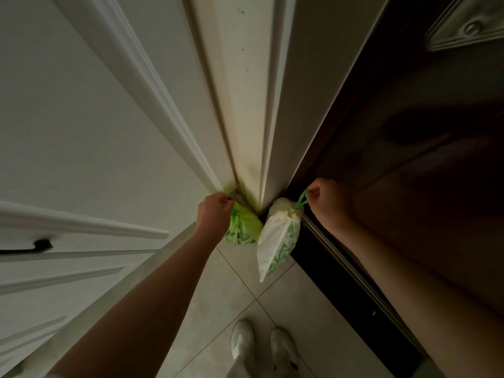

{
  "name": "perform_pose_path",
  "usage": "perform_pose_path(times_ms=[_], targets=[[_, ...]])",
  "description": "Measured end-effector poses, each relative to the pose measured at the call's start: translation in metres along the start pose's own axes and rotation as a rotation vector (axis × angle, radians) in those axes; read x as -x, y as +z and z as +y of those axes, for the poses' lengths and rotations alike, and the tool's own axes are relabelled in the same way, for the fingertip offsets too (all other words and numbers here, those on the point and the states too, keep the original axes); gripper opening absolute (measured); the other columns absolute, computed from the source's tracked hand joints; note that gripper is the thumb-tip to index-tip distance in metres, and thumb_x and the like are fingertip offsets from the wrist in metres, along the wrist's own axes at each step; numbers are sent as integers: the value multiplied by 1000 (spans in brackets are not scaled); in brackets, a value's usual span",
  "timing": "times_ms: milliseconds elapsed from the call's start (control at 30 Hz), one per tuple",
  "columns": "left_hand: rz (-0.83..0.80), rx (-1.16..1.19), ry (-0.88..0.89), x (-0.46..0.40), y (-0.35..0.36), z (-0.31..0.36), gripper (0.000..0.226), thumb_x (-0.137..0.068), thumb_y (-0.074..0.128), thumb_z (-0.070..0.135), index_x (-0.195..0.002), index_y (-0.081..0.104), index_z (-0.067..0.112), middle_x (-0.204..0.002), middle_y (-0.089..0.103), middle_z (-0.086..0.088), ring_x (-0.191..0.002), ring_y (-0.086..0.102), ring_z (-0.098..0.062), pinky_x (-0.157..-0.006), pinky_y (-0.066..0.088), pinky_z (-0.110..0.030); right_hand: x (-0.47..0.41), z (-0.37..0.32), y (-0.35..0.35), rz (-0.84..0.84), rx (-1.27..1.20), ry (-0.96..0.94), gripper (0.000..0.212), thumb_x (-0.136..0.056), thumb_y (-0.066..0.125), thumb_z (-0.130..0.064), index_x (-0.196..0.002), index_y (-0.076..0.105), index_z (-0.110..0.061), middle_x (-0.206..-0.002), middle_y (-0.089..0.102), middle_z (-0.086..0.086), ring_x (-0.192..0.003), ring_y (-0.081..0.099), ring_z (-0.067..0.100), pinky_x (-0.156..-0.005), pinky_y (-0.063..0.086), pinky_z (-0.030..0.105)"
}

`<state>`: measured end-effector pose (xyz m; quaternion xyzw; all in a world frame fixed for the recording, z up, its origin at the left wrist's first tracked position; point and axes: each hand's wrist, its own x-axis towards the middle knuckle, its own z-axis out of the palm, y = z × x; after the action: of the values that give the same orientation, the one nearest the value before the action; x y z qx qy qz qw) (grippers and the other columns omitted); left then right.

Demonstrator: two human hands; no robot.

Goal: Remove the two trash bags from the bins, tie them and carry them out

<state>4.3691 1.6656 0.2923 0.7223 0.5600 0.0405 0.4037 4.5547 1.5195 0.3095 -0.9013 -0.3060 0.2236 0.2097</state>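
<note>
Left hand (215,214) fisted on green bag (244,227), right hand (324,200) on white bag's (278,241) drawstring (301,199), both hanging at door (409,132) foot. Risk: thin loop slipping, bags snagging doorway.

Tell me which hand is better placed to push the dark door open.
Right. The right hand, holding the white and green plastic trash bag by its green drawstring, hangs next to the dark brown door. The left hand holds the bright green plastic trash bag against the white door frame.
</note>
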Motion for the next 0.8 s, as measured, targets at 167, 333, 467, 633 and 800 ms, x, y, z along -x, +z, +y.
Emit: perform_pose_path(times_ms=[167,333,467,633,800], targets=[[-43,-51,2,-8,14,-14,20,-88,59,17,-100,71,8,-94,72,-16,-91,65,-32,-70,41,-25,1,1,26,-58,35,5,15,-86,60,-15,-97,69,-9,-98,72,15,-95,66,34,-82,53,40],[-63,-43,-4,-8,21,-28,22,-87,61,15,-106,70,7,-105,72,-13,-101,65,-29,-84,45,-28,1,5,39,-81,18,36,17,-88,58,-12,-100,68,-5,-102,71,16,-100,65,32,-83,49,36],[-46,-34,-6,-7,21,-28,25,-88,61,14,-110,67,6,-110,70,-12,-103,64,-26,-77,38,-19,-1,10,42,-87,-6,33,14,-86,60,-10,-97,68,-5,-99,72,16,-96,66,33,-83,51,39],[-12,-35,-3,1,14,-28,28,-88,58,9,-115,64,6,-115,68,-12,-101,64,-26,-71,33,-11,4,16,40,-90,-17,23,14,-87,58,-6,-97,68,-2,-98,71,19,-95,66,35,-85,53,46],[19,-2,-12,14,-4,-23,29,-83,55,2,-110,64,6,-110,69,-10,-97,64,-26,-81,41,-22,13,12,29,-113,-22,11,17,-85,60,-5,-100,67,-2,-103,71,19,-100,65,35,-89,51,45]])
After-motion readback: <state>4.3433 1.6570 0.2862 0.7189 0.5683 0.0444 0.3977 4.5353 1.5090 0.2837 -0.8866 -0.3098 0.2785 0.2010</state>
